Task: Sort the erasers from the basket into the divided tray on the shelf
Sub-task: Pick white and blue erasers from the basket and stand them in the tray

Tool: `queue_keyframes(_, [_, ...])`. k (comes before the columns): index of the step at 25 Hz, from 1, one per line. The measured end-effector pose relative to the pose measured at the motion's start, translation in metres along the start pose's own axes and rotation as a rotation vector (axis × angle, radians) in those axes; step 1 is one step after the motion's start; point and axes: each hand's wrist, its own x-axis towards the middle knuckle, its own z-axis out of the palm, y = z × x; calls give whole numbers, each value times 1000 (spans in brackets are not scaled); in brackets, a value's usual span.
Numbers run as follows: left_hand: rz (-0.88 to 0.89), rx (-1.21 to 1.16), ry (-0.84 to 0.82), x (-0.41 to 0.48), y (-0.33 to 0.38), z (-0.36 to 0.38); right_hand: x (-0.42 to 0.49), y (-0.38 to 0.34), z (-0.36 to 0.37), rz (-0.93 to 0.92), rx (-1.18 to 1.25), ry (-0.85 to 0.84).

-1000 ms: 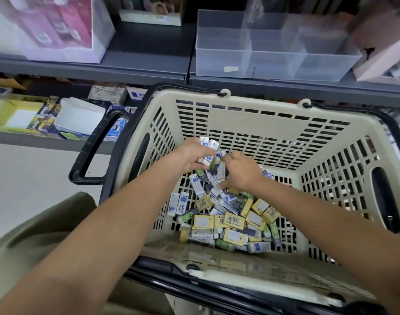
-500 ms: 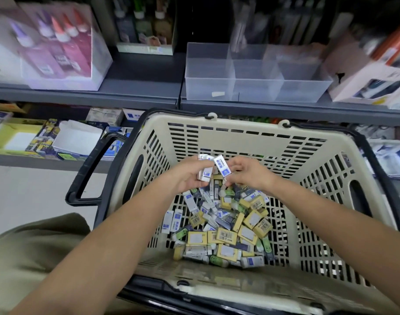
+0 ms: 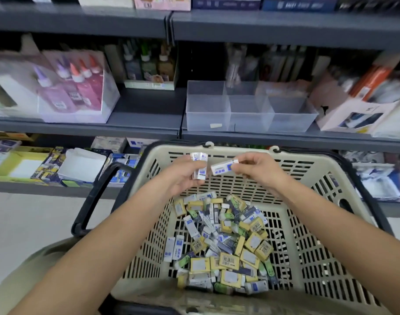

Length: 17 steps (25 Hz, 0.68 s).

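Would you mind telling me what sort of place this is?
Most likely a stationery shop aisle: grey shelving stocked with boxed bottles, a shopping basket holding a heap of wrapped erasers, and a clear divided tray.

Erasers [image 3: 226,244] in basket [image 3: 308,258] — tray [image 3: 249,123] behind

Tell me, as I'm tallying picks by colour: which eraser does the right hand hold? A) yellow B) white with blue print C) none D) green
B: the right hand pinches a white-and-blue eraser above the basket, beside the left hand, which grips a bunch of erasers; the yellow erasers and green erasers lie in the basket.
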Motion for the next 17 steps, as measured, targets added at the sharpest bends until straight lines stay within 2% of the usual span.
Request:
queue_keyframes(4, [259, 133, 46, 0, 34, -13, 31, -45, 2, -201, -7, 8])
queue_keyframes(7, [435, 95, 175, 10, 55, -24, 70, -86, 4, -373, -81, 188])
queue_keyframes(9, [476, 27, 277, 21, 63, -29, 93, -105, 6, -445, -253, 275])
queue_keyframes(12, [463, -7, 428, 42, 67, -30, 117, -111, 15, -419, -610, 151])
queue_keyframes(17, [451, -59, 461, 66, 67, -26, 132, -104, 28, -324, -697, -43])
